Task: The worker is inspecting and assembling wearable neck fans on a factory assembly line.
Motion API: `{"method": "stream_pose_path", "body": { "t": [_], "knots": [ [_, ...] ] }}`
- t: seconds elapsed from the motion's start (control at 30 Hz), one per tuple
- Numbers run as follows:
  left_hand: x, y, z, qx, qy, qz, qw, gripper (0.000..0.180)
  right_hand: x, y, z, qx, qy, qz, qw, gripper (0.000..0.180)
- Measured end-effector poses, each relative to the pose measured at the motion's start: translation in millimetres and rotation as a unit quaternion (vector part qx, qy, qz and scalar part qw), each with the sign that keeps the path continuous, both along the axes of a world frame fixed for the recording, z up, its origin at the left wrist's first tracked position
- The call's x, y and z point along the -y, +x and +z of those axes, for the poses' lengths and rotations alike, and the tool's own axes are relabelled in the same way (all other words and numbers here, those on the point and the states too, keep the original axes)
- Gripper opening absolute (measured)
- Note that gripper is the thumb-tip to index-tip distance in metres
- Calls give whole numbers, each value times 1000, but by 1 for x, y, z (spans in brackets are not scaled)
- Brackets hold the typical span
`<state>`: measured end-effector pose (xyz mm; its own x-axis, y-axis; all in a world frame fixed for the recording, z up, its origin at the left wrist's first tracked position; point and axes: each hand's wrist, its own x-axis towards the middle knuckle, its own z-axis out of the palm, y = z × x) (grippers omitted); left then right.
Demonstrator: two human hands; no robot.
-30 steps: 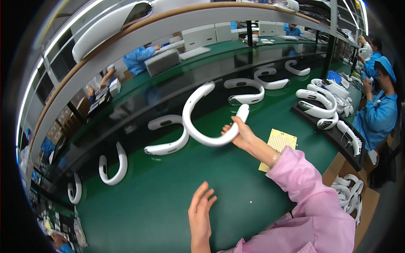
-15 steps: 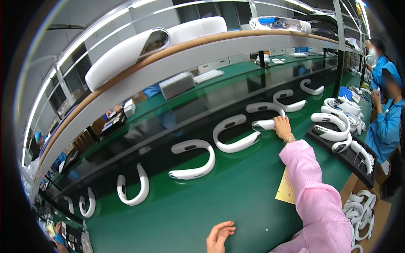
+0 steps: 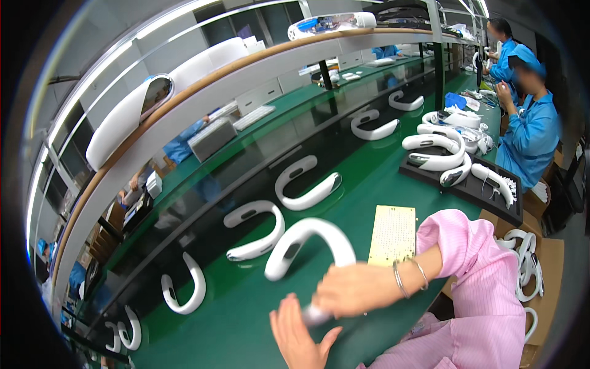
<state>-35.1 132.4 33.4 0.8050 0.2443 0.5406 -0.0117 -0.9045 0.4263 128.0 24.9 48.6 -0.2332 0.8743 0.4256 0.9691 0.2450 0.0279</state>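
R hand (image 3: pixel 359 289) clamped on one end of white U-shaped band (image 3: pixel 307 246), held above green tabletop (image 3: pixel 246 313) | L hand (image 3: pixel 301 335) flat, fingers apart, just under | prob light, stiff, smooth & slippy – grip by thick end.

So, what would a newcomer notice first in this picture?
First, the white U-shaped piece at the lower centre, gripped at one end by the right hand, with the left hand open just below it. Next, the row of similar white pieces lying along the green table. On the right, a black tray holds more of them.
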Motion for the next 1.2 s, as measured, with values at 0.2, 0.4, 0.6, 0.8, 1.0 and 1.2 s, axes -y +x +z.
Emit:
{"method": "stream_pose_path", "body": {
  "t": [0.2,0.4,0.6,0.8,1.0,1.2],
  "knots": [
    [-32,-40,-32,-49,-326,-121,936,40,9,-30,19,-13,127,97,987,24],
    [-30,-67,-20,156,-677,-227,683,58,5,-27,-87,-674,59,-67,733,66],
    [-36,-67,-41,172,-768,-328,523,50,8,-55,-94,-842,-54,42,534,71],
    [-43,-53,-49,215,-799,-330,455,44,19,-60,-75,-829,-18,-50,556,63],
    [-41,-50,-47,212,-823,-209,484,39,25,-59,-54,-827,-12,-115,550,49],
    [-39,-39,-53,246,-825,-250,444,38,25,-51,-56,-808,-32,-146,569,54]
  ]
}}
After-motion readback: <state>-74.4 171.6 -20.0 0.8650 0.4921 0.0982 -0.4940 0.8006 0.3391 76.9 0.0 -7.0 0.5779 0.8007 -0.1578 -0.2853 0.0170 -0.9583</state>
